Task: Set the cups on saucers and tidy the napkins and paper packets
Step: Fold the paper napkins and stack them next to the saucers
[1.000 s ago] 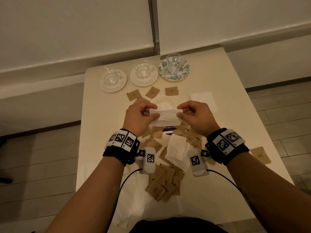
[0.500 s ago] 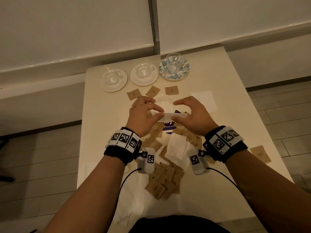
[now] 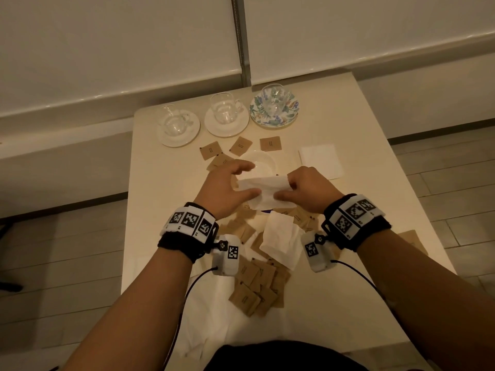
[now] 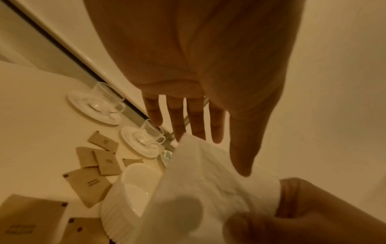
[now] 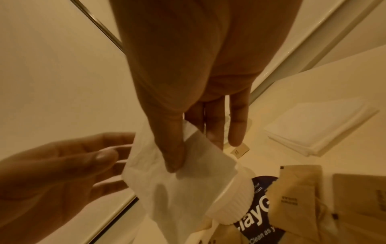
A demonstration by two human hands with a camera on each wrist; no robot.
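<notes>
A white napkin (image 3: pixel 263 188) hangs between my hands above the table's middle. My right hand (image 3: pixel 288 187) pinches its right edge, the thumb (image 5: pixel 173 156) pressing the paper against the fingers. My left hand (image 3: pixel 235 180) is at the left edge with fingers (image 4: pixel 196 118) straight and spread, thumb lying against the paper (image 4: pixel 204 181). Three glass cups (image 3: pixel 174 121) (image 3: pixel 225 108) (image 3: pixel 274 99) stand on saucers in the back row, the right saucer (image 3: pixel 257 113) floral. Several brown packets (image 3: pixel 251 279) lie heaped under my wrists.
A white ribbed bowl (image 3: pixel 261 166) sits just beyond my hands. Three packets (image 3: pixel 241 145) lie in a row behind it. A folded napkin stack (image 3: pixel 320 160) is at the right, a loose napkin (image 3: pixel 278 236) below my hands, a navy printed packet (image 5: pixel 259 203) under the bowl's side, more paper at the front edge (image 3: pixel 209 303).
Both hands pinched the napkin up a second ago, then lowered it as a narrow strip. Now it hangs wider, and my left fingers have straightened off their pinch.
</notes>
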